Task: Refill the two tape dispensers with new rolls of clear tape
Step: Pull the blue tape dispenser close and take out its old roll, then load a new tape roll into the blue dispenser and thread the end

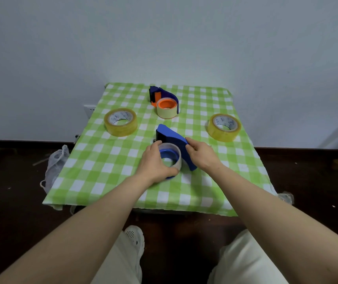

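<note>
A blue tape dispenser [172, 138] lies in the middle of the green checked table. Its blue hub carries a thin, nearly used-up core [176, 152]. My left hand [155, 162] wraps around that core from the left. My right hand [201, 153] grips the dispenser's blue body on the right. A second dispenser [162, 95], blue with an orange hub and a pale spent core [167, 112], stands at the back centre. Two full rolls of clear yellowish tape lie flat: one at the left [120, 121], one at the right [224, 127].
The small table [102, 160] is covered by a green and white checked cloth and stands against a white wall. A white mesh bag [55, 162] hangs by its left edge. The floor is dark. My knees and a white shoe [134, 237] are below.
</note>
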Demonstrator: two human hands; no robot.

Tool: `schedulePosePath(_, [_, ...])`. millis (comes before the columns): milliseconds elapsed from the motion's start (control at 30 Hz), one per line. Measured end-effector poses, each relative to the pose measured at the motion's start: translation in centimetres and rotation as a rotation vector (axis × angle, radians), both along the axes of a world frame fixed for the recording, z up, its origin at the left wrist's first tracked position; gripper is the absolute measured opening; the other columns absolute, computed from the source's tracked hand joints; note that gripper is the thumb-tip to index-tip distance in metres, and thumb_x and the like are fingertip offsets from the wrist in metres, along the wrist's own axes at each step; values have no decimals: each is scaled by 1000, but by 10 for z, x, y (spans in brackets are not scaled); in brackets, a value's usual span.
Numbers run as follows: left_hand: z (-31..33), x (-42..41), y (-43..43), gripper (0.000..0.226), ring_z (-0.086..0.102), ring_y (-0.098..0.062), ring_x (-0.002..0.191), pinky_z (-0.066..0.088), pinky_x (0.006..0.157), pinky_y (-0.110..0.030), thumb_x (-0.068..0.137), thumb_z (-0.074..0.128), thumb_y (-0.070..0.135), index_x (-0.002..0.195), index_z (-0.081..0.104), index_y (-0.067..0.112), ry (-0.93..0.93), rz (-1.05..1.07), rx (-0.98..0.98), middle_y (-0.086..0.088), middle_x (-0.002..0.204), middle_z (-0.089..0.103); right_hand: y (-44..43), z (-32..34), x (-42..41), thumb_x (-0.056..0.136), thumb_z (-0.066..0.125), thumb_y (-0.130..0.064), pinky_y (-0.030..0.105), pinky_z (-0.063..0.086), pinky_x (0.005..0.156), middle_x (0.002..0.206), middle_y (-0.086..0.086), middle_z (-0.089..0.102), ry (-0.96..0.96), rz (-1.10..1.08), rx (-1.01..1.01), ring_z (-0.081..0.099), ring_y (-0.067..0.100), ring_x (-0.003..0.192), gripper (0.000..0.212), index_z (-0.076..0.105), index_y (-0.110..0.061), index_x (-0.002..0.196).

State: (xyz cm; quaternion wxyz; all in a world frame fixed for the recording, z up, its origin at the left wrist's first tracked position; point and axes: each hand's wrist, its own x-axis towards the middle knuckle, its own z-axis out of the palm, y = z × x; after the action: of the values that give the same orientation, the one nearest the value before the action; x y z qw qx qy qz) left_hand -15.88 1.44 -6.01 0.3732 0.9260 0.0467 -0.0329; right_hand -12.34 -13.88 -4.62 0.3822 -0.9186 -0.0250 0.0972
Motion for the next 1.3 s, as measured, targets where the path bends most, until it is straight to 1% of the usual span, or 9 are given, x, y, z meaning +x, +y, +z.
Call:
schedulePosePath(200, [7, -1, 8, 95, 46, -19, 119, 42, 99, -31, 57, 84, 28, 137, 34, 19, -44, 42, -150, -4, 133, 35, 1, 3, -2, 100, 35, -25, 36, 34, 110, 146, 3, 44, 24, -23, 5, 40, 25, 135, 43, 40, -18, 143])
schedulePosePath(300, [13, -3, 17, 103, 50, -20, 118, 45, 95, -32, 45, 81, 40, 136, 39, 16, -54, 133, -372, -4, 134, 45, 1, 5, -4, 100, 36, -24, 37, 34, 110, 146, 3, 46, 31, -25, 21, 41, 25, 134, 43, 42, -19, 142])
schedulePosePath(433, [21, -8, 43, 87, 51, -26, 122, 45, 89, -34, 75, 77, 28, 146, 30, 9, -47, 369, -640, -8, 145, 45, 1, 9, -6, 100, 37, -24, 40, 40, 105, 136, 4, 55, 25, -24, 44, 50, 26, 125, 39, 48, -20, 137])
schedulePosePath(600, [15, -13, 70, 96, 38, -29, 134, 35, 104, -35, 72, 79, 34, 147, 26, 7, -74, 390, -134, -14, 148, 34, 7, 10, -7, 99, 38, -25, 36, 44, 87, 109, 12, 64, 46, -39, -5, 57, 28, 96, 34, 56, -8, 123])
schedulePosePath(667, [12, -13, 74, 104, 36, -32, 135, 33, 108, -38, 69, 80, 37, 148, 21, 7, -42, 357, 4, -18, 147, 31, 10, 10, -7, 99, 38, -25, 38, 45, 87, 110, 14, 64, 47, -45, -19, 57, 30, 98, 34, 56, -5, 120])
schedulePosePath(900, [-1, -9, 71, 111, 28, -36, 138, 28, 112, -40, 69, 79, 38, 150, 11, 8, 109, 309, 195, -20, 149, 25, 12, 12, -9, 100, 35, -21, 42, 45, 89, 113, 16, 64, 47, -49, -35, 58, 33, 104, 34, 54, -2, 119])
schedulePosePath(1000, [3, -12, 61, 105, 7, -34, 146, 9, 117, -45, 70, 74, 40, 151, 12, 14, 42, 293, 367, -17, 156, 9, 12, 11, -9, 100, 35, -20, 41, 45, 89, 113, 17, 62, 59, -43, -50, 57, 33, 104, 33, 52, -2, 120])
schedulePosePath(1133, [8, -17, 41, 62, 27, -31, 135, 19, 111, -39, 84, 59, 25, 141, 39, 14, -223, 210, 180, -12, 145, 32, 12, 8, -9, 100, 33, -19, 38, 43, 79, 101, 16, 61, 16, -53, -42, 54, 31, 90, 32, 54, 0, 115])
schedulePosePath(1300, [14, -10, 19, 57, 42, -31, 132, 35, 106, -42, 94, 48, 31, 143, 37, 5, -30, 294, -172, -15, 147, 40, 10, 9, -12, 97, 36, -17, 53, 53, 84, 89, 11, 57, 55, -192, 219, 54, 29, 83, 29, 59, 0, 102])
